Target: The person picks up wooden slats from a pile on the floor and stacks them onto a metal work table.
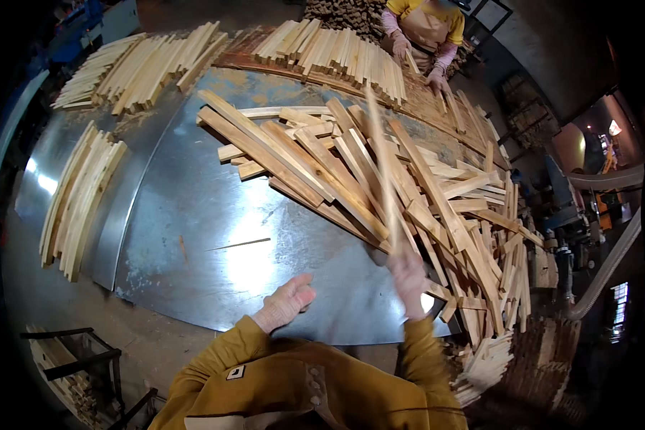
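Note:
My right hand (407, 281), smeared by motion, is closed round the lower end of a long wooden strip (381, 154). The strip stands out away from me, blurred, in front of a jumbled heap of wooden strips (294, 159). To the left, my left hand (287, 304) hovers over the near part of the metal tabletop (183, 269), its fingers curled in and nothing visible in them. Both hands look gloved. A thin dark sliver of wood (240, 244) lies on the metal beyond my left hand.
A small bundle of strips (82, 201) lies at the left. Rows of strips (147, 68) line the far left, with another row (337, 57) at the far middle. Across the table a co-worker (430, 32) handles strips. A black-framed rack (75, 365) stands at lower left.

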Tool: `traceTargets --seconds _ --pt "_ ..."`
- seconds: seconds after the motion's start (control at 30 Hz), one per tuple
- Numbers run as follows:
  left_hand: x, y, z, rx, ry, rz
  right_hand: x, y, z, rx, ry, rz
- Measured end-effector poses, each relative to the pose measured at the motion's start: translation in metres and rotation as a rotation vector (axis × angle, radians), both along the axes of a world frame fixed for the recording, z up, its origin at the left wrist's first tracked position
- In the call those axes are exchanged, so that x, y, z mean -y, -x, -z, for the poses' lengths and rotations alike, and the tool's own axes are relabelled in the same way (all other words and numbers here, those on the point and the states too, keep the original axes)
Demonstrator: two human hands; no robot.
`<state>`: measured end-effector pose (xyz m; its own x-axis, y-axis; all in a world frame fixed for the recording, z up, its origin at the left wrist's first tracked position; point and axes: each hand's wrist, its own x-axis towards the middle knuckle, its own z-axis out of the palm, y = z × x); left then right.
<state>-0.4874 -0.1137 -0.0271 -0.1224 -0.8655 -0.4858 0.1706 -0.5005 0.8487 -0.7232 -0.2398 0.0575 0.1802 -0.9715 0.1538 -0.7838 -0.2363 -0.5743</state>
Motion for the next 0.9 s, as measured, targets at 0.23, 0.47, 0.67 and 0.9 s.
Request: traceTargets --seconds 0.23,0.47,0.67,0.9 --pt "0.04 0.001 0.027 -0.676 -0.176 -0.577 -0.022 -0.058 0.037 -0.296 0.198 -0.23" --pt "0.004 -0.026 0.015 -0.624 -0.069 -0.634 0.121 -0.054 0.065 -0.814 -0.107 -0.25" --pt "-0.012 -0.04 0.044 -1.326 0.135 -0.668 0.068 -0.06 0.06 0.525 -0.88 -0.383" --pt "-0.025 -0.042 0.054 -0.655 -0.122 -0.921 0.069 -0.1 0.062 0.228 -0.236 -0.444"
